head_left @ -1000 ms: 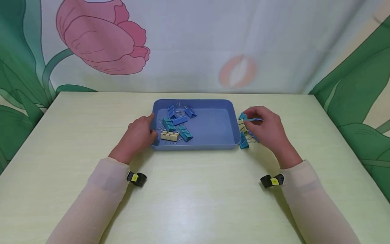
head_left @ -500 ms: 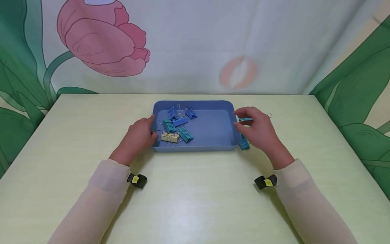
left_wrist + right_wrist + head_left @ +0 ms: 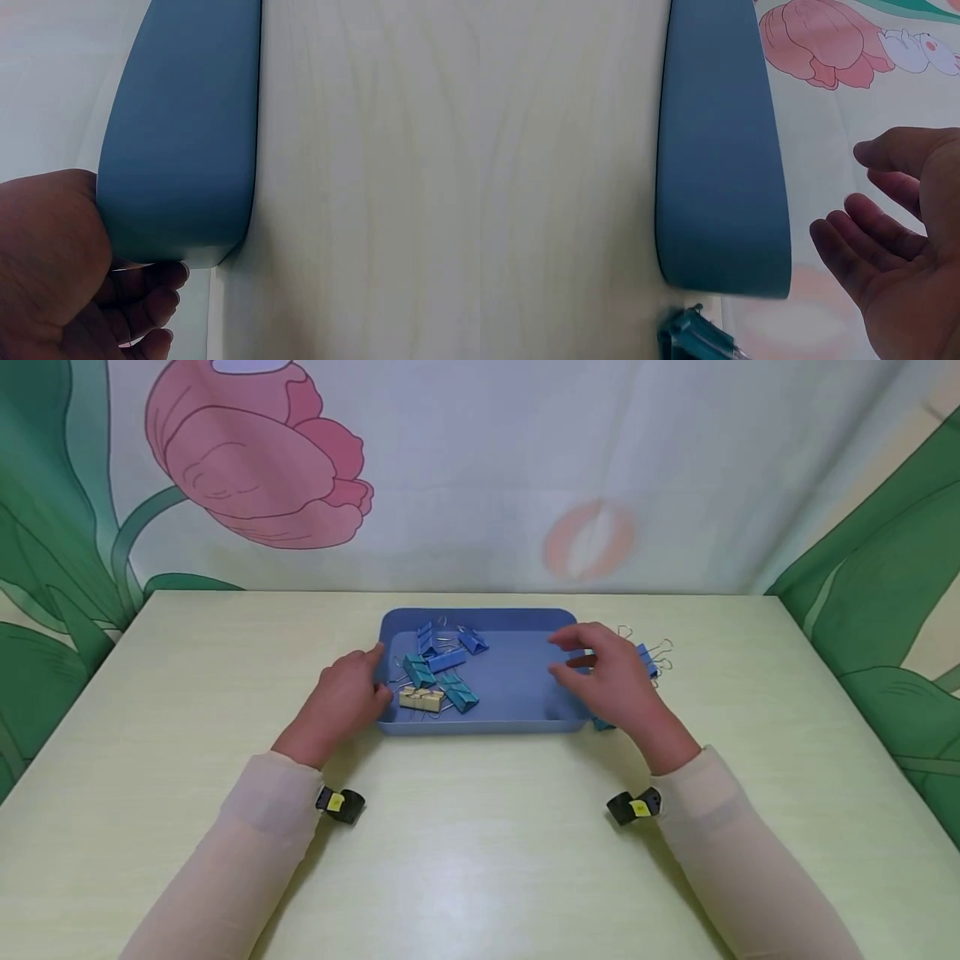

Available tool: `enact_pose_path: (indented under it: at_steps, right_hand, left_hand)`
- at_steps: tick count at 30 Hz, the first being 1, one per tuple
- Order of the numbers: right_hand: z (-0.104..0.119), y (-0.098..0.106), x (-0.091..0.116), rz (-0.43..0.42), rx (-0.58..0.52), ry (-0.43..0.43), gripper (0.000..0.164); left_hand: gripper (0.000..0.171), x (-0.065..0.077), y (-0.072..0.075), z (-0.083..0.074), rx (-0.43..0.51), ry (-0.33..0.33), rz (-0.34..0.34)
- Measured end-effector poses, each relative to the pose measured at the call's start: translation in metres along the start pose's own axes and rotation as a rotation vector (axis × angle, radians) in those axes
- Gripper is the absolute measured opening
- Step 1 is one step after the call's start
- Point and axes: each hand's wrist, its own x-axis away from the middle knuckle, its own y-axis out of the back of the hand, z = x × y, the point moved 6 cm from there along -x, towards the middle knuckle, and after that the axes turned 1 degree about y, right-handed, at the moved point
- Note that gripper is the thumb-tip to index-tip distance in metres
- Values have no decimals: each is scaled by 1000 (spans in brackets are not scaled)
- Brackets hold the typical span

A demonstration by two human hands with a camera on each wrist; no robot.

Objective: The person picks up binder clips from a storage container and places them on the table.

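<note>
A shallow blue tray [image 3: 517, 681] lies on the table. My left hand [image 3: 337, 697] grips its left end, thumb at the rim and other fingers against the outer wall. My right hand [image 3: 611, 681] hovers over the tray's right end; its thumb and forefinger stand apart with nothing visible between them. In the tray's left half lie binder clips: a cream clip [image 3: 421, 699], a teal clip [image 3: 458, 692], another teal clip [image 3: 418, 670] and several blue clips [image 3: 446, 660]. Beyond the tray's right end, partly hidden by my right hand, are a blue clip [image 3: 647, 658] and a teal clip [image 3: 697, 334].
The pale wooden table [image 3: 465, 843] extends around the tray. Behind it hangs a printed curtain [image 3: 465, 485] with a pink flower. Black wrist cameras sit at both cuffs.
My right hand has moved left from the clips beside the tray to above the tray's right end, uncovering a blue clip behind it. The left hand and the clips in the tray have stayed put.
</note>
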Motion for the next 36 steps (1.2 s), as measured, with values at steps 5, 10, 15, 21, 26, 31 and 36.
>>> enact_pose_path:
  at_steps: [5, 10, 15, 21, 26, 31, 36]
  right_hand:
    - [7, -9, -5, 18, 9, 21, 36]
    - [17, -19, -10, 44, -7, 43, 34]
    - [28, -32, -16, 69, 6, 61, 32]
    - [36, -47, -21, 101, 25, 96, 33]
    - [40, -56, -23, 123, 10, 120, 32]
    - [42, -65, -25, 150, 0, 140, 32]
    - [44, -70, -26, 165, -2, 135, 33]
  left_hand:
    - [64, 0, 0, -1, 0, -2, -4]
    - [64, 0, -1, 0, 8, 3, 1]
    - [64, 0, -1, 1, 8, 7, 0]
    - [64, -1, -1, 3, 15, 24, 3]
    - [64, -1, -1, 2, 6, 14, 0]
    - [64, -1, -1, 3, 7, 18, -4]
    - [63, -1, 0, 2, 0, 15, -5]
